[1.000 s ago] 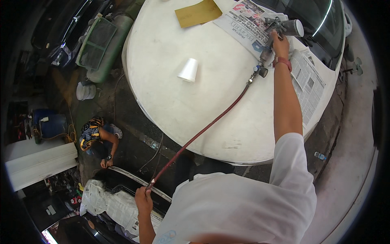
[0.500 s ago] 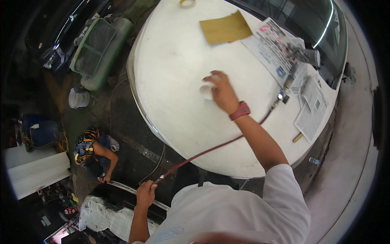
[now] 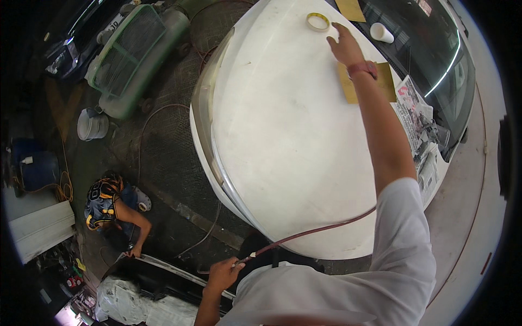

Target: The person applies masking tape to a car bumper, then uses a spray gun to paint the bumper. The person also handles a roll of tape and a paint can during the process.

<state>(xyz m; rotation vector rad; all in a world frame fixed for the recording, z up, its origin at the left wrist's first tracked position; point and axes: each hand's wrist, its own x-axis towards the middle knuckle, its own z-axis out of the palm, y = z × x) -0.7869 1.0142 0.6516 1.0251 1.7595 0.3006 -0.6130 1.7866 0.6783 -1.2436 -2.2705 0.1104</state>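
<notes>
My left hand (image 3: 222, 274) is closed round a dark red hose (image 3: 310, 233), which runs across the near edge of a white car hood (image 3: 272, 141). Stretched far forward over the hood, my right hand (image 3: 347, 48) has its fingers apart and holds nothing. Just left of its fingertips lies a roll of yellowish tape (image 3: 318, 22). Under the right wrist, partly hidden, is a sheet of tan paper (image 3: 385, 84). A white cup (image 3: 381, 32) lies on the windshield, right of my right hand.
Newspaper sheets (image 3: 411, 114) lie along the hood's right side by the windshield. On the floor at left stand a green compressor (image 3: 141, 81) and a white bucket (image 3: 92, 125). A person (image 3: 114, 201) bends over a dark car part (image 3: 157, 269) at lower left.
My right hand has moved forward from mid-hood to beside the tape roll and let go of a white object, apparently the cup now on the windshield. My left hand keeps hold of the hose.
</notes>
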